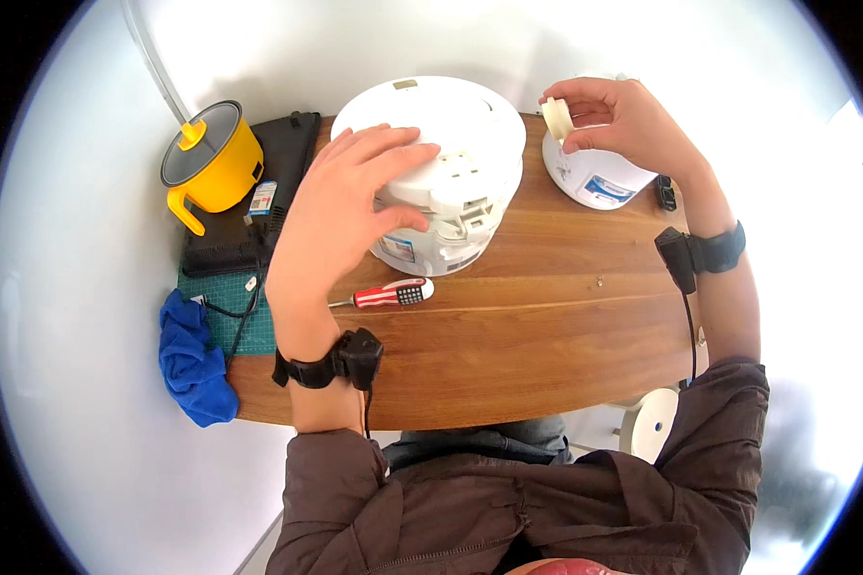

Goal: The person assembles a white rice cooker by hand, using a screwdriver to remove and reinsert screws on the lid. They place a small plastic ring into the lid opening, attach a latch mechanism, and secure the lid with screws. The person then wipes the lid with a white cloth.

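Observation:
A large white round appliance (431,115), perhaps a rice cooker, stands near the wall at the middle of the table. My left hand (345,196) lies against its left front side with the fingers spread over the top near a raised white panel. At the back right, my right hand (618,120) pinches a small cream plastic part (557,120) between thumb and fingers. Below that hand stands a smaller white round container (585,177) with a blue and white label; the hand hides part of its top. In front of the appliance lies a red and white handled screwdriver (393,293).
On the left, a yellow pot (222,168) with a grey lid sits on a black flat device (283,158). A green cutting mat (259,326), a cable and a blue cloth (192,359) lie nearer. A small black object (664,192) is beside the white container.

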Motion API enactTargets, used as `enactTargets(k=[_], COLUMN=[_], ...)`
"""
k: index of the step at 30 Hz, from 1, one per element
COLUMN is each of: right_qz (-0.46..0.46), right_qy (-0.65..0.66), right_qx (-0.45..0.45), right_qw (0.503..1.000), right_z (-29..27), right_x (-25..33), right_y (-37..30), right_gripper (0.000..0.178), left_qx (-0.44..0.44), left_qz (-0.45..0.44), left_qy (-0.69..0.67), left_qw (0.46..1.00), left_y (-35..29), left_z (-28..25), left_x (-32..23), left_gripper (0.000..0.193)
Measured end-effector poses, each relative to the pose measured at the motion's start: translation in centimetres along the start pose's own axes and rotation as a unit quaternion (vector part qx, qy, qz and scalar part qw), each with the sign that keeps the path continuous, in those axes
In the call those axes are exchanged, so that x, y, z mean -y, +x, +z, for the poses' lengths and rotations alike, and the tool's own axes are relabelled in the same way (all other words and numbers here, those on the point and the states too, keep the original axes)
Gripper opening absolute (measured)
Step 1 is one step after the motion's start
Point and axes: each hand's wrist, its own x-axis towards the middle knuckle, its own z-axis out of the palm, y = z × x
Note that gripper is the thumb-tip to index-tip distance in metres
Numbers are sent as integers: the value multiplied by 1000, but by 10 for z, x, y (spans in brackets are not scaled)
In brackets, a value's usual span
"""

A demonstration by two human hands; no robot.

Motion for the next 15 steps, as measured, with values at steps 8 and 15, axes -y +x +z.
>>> enactTargets(k=[8,15], right_qz=[-3,21], right_qy=[-14,28], right_qx=[-16,-6], right_qw=[1000,999], right_z=[8,17], right_x=[-4,-1], right_y=[-15,-14], right_gripper=[54,55], left_qx=[-28,-91], left_qz=[35,23], left_qy=[57,74], left_qw=[997,993], left_y=[2,5], left_z=[6,15], left_x=[5,7], left_gripper=[45,40])
